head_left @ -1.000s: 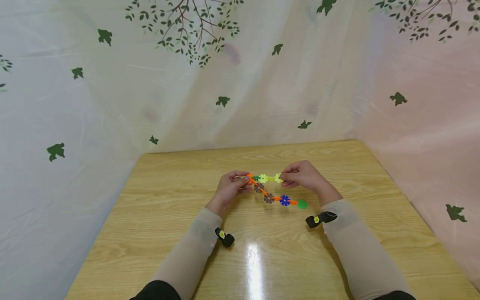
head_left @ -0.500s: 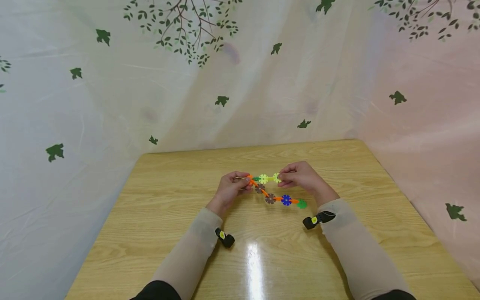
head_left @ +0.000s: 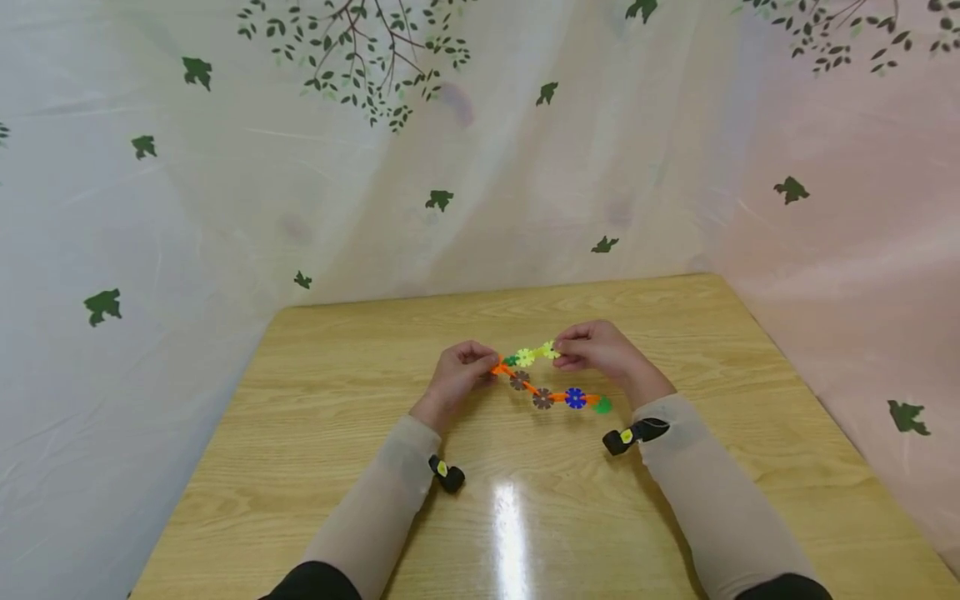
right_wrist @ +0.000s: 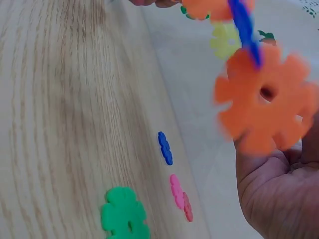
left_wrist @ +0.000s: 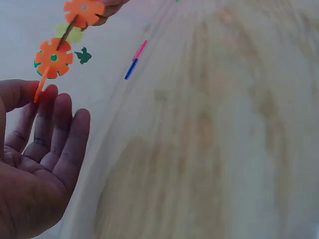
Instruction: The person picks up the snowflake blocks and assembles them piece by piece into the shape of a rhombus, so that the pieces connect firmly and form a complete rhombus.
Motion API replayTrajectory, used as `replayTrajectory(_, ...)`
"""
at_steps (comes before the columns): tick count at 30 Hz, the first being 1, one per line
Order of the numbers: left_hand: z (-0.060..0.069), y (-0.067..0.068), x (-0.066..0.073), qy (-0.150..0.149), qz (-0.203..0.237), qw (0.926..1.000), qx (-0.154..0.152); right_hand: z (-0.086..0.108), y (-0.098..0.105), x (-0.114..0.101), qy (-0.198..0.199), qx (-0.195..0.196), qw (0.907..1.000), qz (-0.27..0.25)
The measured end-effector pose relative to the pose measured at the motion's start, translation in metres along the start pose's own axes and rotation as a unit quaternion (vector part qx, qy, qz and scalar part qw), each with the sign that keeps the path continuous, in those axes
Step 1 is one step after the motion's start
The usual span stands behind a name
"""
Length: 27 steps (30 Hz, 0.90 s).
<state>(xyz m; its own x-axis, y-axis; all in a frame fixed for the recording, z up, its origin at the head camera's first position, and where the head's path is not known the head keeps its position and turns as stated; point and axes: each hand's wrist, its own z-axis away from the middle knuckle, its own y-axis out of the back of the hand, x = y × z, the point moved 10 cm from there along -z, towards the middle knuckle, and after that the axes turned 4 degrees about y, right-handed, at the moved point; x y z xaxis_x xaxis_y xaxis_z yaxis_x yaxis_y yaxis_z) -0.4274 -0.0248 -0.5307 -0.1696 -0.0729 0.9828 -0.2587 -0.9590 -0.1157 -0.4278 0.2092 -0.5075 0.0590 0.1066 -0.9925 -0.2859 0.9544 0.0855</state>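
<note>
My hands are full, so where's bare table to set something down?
Bare table lies between your left sleeve and right sleeve, on the near side of the disc chain, and outside each sleeve. It's crowded between your left hand and right hand, around the chain. The right wrist view shows a pink disc and blue disc near the curtain.

Disc chain (head_left: 520, 381) between left grip (head_left: 459, 373) and right grip (head_left: 602, 350), over table (head_left: 337, 383), curtain (head_left: 495, 242) behind.
</note>
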Motion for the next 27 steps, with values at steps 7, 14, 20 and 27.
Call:
replayTrajectory(7, 0.007, -0.003, 0.021, -0.067, -0.136, 0.9884, 0.009, 0.001, -0.007, 0.002, 0.000, -0.038, 0.9993, 0.005)
replayTrajectory(14, 0.015, -0.034, 0.035, -0.145, -0.274, 0.9500, -0.035, -0.002, -0.020, 0.010, -0.004, -0.063, 0.9977, 0.023)
replayTrajectory(20, 0.017, -0.045, 0.035, -0.157, -0.329, 0.9308, -0.032, -0.003, -0.031, 0.013, -0.010, -0.079, 0.9958, 0.046)
replayTrajectory(27, 0.016, -0.037, 0.028, -0.123, -0.350, 0.9286, -0.016, 0.001, -0.008, -0.003, 0.035, 0.000, 0.9684, 0.247)
